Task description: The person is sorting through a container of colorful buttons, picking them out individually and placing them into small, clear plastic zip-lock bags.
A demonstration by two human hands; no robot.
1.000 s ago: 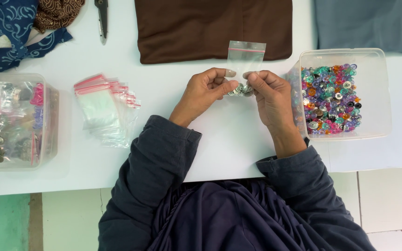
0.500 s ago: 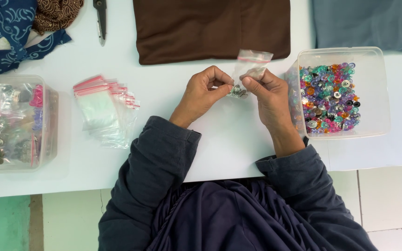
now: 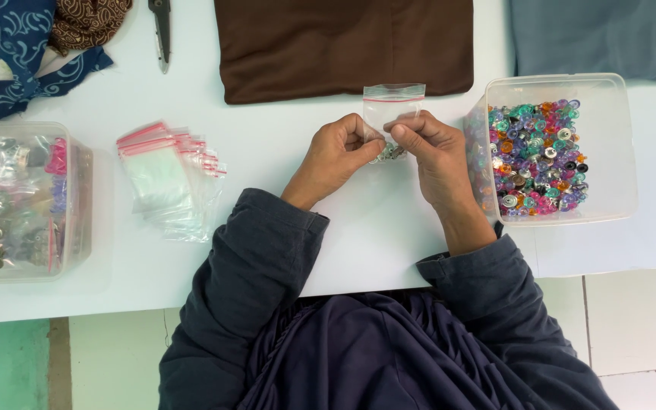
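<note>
Both hands, left hand (image 3: 335, 156) and right hand (image 3: 427, 148), pinch a small clear zip bag (image 3: 392, 114) at centre frame above the white counter (image 3: 267, 152). Light, limp and slippery, it seems best gripped near its seal.

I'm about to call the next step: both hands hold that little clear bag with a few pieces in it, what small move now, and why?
Probably pinch the zip strip shut along the top. The small clear bag stands upright between left hand and right hand, a few pieces sit at its bottom, and its red-lined top looks unpressed.
</note>
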